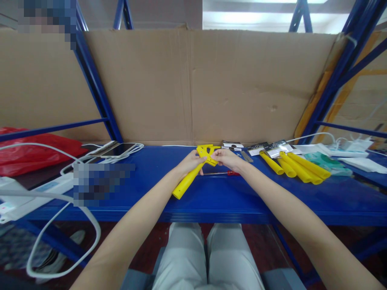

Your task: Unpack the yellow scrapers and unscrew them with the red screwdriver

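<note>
A yellow plastic tool (188, 183) with a hollow tube handle and a wide, forked head is held over the blue table, its handle end slanting toward me. My left hand (191, 163) is closed around the neck just below the head. With pinched fingers, my right hand (227, 158) grips the head's right corner; whether a small part is also between those fingertips is hidden. Under the hands lies a screwdriver (233, 173) with a red handle, its thin shaft pointing left. Beyond my right hand are a flat metal strip (246, 156) and a printed packet (232, 145).
Several yellow tools (298, 167) lie at the right by printed packets (276, 148) and a green plastic bag (328, 163). At left are a red bag (39, 151), a phone-like slab (117, 150), white cables and a power strip (45, 193). Cardboard (193, 88) walls the back.
</note>
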Motion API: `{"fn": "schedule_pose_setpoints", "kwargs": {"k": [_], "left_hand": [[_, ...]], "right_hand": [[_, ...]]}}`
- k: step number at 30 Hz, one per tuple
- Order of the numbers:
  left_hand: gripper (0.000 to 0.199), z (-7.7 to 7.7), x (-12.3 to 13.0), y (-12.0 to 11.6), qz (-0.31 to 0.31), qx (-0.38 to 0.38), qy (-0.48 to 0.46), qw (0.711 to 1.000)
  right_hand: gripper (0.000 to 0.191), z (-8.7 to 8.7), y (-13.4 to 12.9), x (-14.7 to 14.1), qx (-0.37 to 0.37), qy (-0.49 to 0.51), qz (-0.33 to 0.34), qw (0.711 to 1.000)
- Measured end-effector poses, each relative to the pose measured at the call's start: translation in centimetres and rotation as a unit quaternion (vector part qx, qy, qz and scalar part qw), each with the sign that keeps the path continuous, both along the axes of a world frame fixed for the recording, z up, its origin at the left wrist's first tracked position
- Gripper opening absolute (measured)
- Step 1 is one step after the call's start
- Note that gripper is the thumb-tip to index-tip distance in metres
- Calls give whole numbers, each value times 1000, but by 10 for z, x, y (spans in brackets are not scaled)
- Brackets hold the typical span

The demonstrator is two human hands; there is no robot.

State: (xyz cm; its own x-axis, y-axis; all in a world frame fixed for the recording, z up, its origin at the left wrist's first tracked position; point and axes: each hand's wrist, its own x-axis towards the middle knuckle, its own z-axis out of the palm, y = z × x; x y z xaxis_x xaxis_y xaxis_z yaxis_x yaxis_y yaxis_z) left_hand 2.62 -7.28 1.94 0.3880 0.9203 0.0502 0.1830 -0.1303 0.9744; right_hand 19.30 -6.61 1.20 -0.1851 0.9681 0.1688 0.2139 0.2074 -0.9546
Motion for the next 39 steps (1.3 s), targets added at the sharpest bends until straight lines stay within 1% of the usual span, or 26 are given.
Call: {"fn": "schedule_pose_setpoints", "kwargs": {"k": [3, 8, 12, 17, 21, 27, 32, 39], "left_hand": [[25, 2, 1, -2, 6, -9, 3, 1000], [27, 1, 0, -1, 10, -12, 7, 1000], [31, -1, -2, 0, -9, -5, 11, 1000], [34, 3, -2, -2, -39, -8, -13, 999], [40, 5, -1, -4, -46, -24, -22, 998], [39, 2, -2, -2, -60, -24, -40, 997], [39, 1, -3, 0, -79, -19, -65, 995], [37, -1, -3, 1, -87, -2, -64, 994]], "right_hand": [[17, 0, 1, 1, -19, 20, -13, 1000], [19, 2, -2, -1, 3, -18, -28, 999], [22, 7, -10, -7, -2, -39, -31, 999], [21, 10, -13, -8, -14, -36, -54, 998], [22, 12, -12, -5, -38, -37, -36, 998], [22, 11, -11, -1, -57, -21, -22, 998], [20, 9, -8, 0, -57, 30, 3, 998], [32, 0, -3, 3, -39, 80, 52, 995]]}}
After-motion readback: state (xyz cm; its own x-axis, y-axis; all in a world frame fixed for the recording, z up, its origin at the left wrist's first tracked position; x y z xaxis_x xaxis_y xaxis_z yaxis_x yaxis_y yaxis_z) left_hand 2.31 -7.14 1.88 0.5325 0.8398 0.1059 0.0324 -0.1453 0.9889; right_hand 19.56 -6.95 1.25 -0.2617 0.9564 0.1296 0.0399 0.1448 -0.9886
